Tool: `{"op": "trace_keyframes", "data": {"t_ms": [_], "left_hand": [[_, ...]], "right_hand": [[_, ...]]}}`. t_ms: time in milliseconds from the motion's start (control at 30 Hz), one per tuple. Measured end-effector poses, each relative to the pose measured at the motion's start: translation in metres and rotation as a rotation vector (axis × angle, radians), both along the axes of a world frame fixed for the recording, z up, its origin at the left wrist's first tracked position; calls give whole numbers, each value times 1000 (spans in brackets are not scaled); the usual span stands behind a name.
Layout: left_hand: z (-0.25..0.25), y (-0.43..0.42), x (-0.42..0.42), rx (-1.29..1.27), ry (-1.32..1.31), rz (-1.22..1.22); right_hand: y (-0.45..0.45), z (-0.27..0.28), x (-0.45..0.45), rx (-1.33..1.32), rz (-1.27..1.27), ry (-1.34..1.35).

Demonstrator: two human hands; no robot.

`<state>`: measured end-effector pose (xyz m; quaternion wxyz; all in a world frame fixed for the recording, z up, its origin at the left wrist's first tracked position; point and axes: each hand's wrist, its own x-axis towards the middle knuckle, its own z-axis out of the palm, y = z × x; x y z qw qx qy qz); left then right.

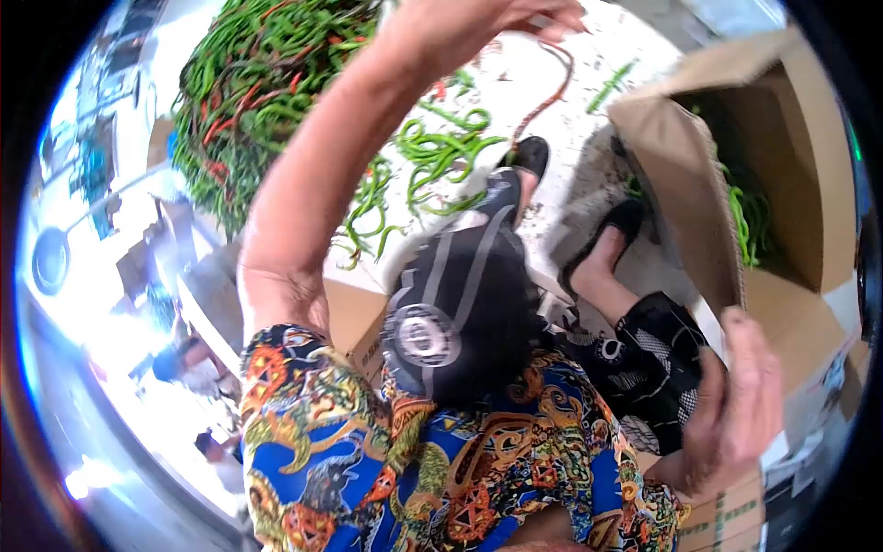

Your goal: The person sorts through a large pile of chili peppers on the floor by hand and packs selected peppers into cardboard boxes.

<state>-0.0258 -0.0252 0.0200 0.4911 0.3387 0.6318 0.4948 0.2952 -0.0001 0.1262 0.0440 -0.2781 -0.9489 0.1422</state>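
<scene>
My left hand (501,17) is at the top edge, partly cut off, fingers loosely apart. A long dark red chili (559,81) curves just below its fingertips; whether they touch it is unclear. My right hand (731,414) is blurred at the right, with thumb and fingers apart and nothing visible between them, beside the near edge of a cardboard box (685,189). Green chilies (750,221) lie inside this box. A big heap of green and red chilies (267,101) stands at the upper left, and loose green chilies (441,152) are spread on a white surface (487,78).
Between my arms are a black cap or bag with a round emblem (464,313), patterned dark trousers (644,368) and black shoes (607,239). Another cardboard box (354,317) sits beside my left upper arm. At the far left, other people (198,363) appear small and blurred.
</scene>
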Motion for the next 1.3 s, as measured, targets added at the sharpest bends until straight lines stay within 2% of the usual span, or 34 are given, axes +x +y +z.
{"op": "trace_keyframes", "data": {"t_ms": [33,67,100,167,200,233,267,300,367,433,500,633,700,767,800,867,900,933,967,1033,1067,1100,1167,1233,1300], "left_hand": [[-36,-38,-14,-3,36,52],[-80,-80,-31,-110,63,134],[-111,-119,-36,-216,83,210],[-161,-207,-16,-397,32,439],[-208,-259,-4,-456,-82,533],[-227,-291,19,-506,-38,608],[-223,-294,43,-576,-112,795],[-240,-302,54,-645,-105,817],[-263,-299,58,-571,376,596],[-262,-268,44,-382,727,547],[-277,-233,21,-89,920,544],[-295,-188,-14,-225,1178,215],[-305,-181,-23,-234,1272,104],[-308,-182,-27,-186,1328,72],[-308,-183,-28,-74,1315,149],[-284,-183,-22,-122,1005,221],[-272,-181,-16,-145,845,256],[-264,-178,-7,-4,721,351],[-253,-177,10,30,574,380],[-223,-177,47,188,342,347],[-221,-183,67,195,302,403],[-215,-190,68,271,437,339],[-251,-224,89,-26,486,465],[-268,-246,94,-251,495,538],[-276,-248,90,-405,511,581]], "right_hand": [[-1,-11,1,-68,77,30],[-4,-13,-6,-274,123,-33],[-7,-24,-8,-360,180,-103],[-10,-42,-21,-397,262,-307],[-11,-50,-25,-354,305,-367],[-9,-59,-26,-309,339,-430],[-8,-64,-29,-277,353,-427],[-5,-72,-32,-277,351,-461],[-5,-86,-42,-274,338,-526],[-7,-100,-58,-240,355,-511],[-6,-114,-73,-241,378,-507],[-8,-163,-113,-354,450,-516],[-7,-193,-133,-523,389,-496],[-8,-233,-146,-845,301,-296],[-12,-246,-153,-1033,145,-282],[-22,-271,-164,-1396,-185,-262],[-31,-302,-159,-1505,-294,-86],[-44,-301,-168,-1508,-452,-36],[-57,-301,-181,-1504,-603,24],[-52,-344,-175,-1745,-597,-25],[-56,-348,-174,-1795,-549,107],[-71,-317,-194,-1724,-898,224],[-44,-364,-166,-2049,-710,563],[-35,-336,-166,-1669,-905,391],[-26,-340,-157,-1627,-970,311]]}}
